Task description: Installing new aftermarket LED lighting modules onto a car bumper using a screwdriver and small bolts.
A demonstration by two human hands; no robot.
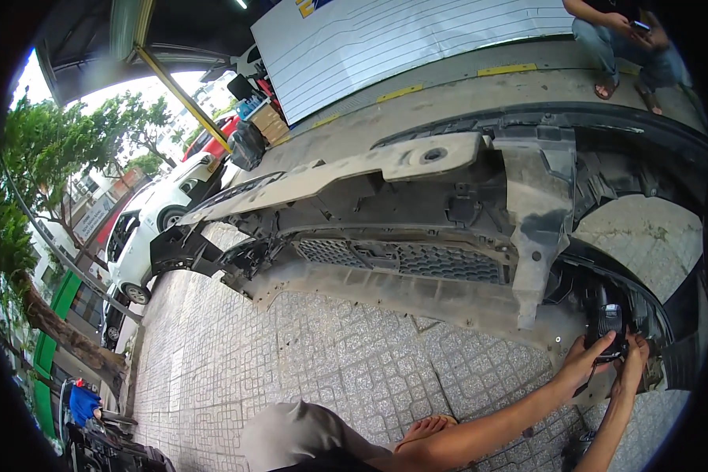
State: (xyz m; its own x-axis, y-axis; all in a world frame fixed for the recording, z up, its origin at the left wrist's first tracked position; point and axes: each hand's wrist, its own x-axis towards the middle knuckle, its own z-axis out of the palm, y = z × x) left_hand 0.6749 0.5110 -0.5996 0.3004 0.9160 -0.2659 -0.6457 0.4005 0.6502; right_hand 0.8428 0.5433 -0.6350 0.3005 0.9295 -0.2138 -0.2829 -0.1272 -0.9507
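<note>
Patterned pavement (pixel 354 346) underneath; left hand (pixel 582 362) grips a black ribbed part (pixel 609 318) by the bumper (pixel 448 303). Right hand's (pixel 636 360) alongside, can't tell its grip. I'd brace, not yank.

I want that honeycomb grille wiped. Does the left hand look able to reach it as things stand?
Probably not: the left hand is occupied with the black ribbed part, and in this view the dusty upright bracket seems to stand between it and the honeycomb grille.

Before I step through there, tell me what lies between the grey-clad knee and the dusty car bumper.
Grey patterned paving lies between the knee and the bumper in the head view.
</note>
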